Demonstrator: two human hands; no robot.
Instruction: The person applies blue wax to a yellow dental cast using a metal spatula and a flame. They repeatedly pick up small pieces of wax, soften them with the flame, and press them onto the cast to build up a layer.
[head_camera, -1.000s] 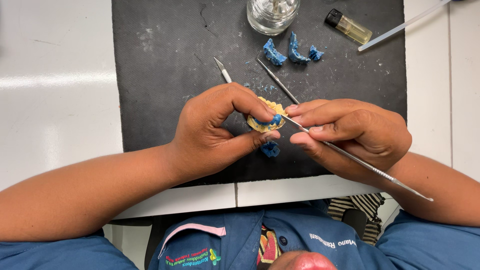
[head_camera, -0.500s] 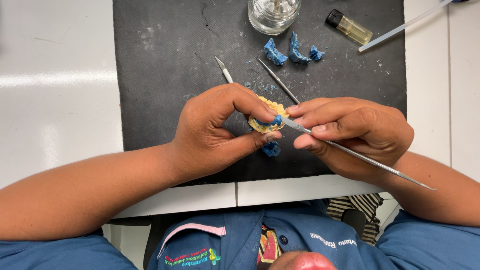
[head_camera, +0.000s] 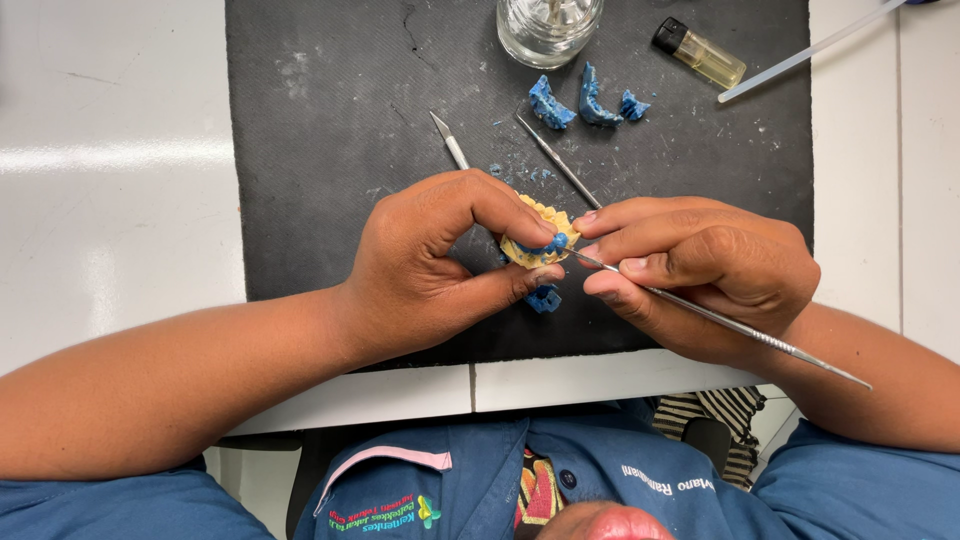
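Two hands are seen over a black mat (head_camera: 330, 120) laid on the white bench (head_camera: 110, 150). The left hand (head_camera: 430, 265) is closed around a small yellow dental model (head_camera: 535, 245), which is pinched between its thumb and forefinger just above the mat, near the middle of the view; some blue wax (head_camera: 550, 243) is seen on the model. The fingers of the right hand (head_camera: 710, 270) are clenched on a thin metal carving tool (head_camera: 720, 318), held like a pen, and its tip is placed at the blue wax. Compared with half a second ago, the tool tip has been drawn slightly closer to the model and the grip is almost unchanged, so the carving is judged to be going on in small strokes. A blue wax crumb (head_camera: 544, 298) lies at 6 o'clock of the model. At 12 o'clock are found a glass jar (head_camera: 548, 25), three blue wax pieces (head_camera: 585, 103), two spare metal tools (head_camera: 555, 160) and a small lighter (head_camera: 700, 52).
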